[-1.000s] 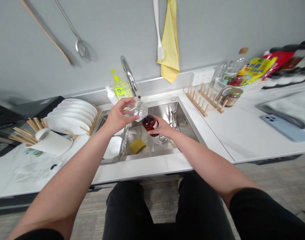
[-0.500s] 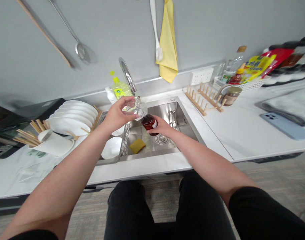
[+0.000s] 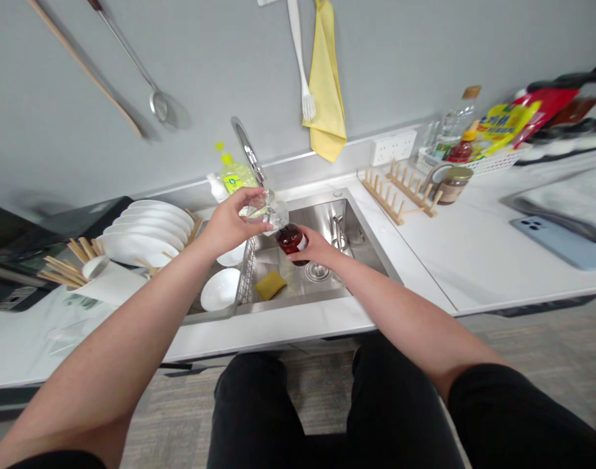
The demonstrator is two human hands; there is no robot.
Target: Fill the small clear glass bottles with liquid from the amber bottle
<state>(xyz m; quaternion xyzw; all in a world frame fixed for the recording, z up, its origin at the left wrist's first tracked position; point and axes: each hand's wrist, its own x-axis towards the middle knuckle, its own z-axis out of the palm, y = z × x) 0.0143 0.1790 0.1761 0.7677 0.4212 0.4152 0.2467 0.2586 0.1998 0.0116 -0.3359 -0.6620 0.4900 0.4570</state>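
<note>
Here, a person's black trousers (image 3: 258,410) fill the foot of the frame as two bare forearms (image 3: 107,332) reach out over a stainless steel sink (image 3: 361,241) set into a white marble-patterned tabletop (image 3: 298,326). The left hand (image 3: 227,225) is closed around a clear cup (image 3: 268,210), fingers wrapped over its side, and the right hand (image 3: 314,249) grips an amber bottle (image 3: 292,241) with a white label, neither hand open wide. The bottle's long axis slants up and to the left, its neck end meeting the lower edge of the cup, so the two objects sit touching or nearly so above the middle of the sink, the right hand nearer the bottle and the left nearer the cup. Whether the cup is glass or plastic cannot be told. Below them, a yellow sponge (image 3: 271,284) lies in the basin beside a wire rack (image 3: 246,273), with a white bowl (image 3: 220,290) on the rack's other side. Farther off stand a chrome faucet (image 3: 249,150) and a yellow dish soap bottle (image 3: 234,172), with stacked white plates (image 3: 146,225) to the left, a wooden plate rack (image 3: 400,193) to the right, and a yellow cloth (image 3: 326,85) hanging on the wall (image 3: 180,65).
</note>
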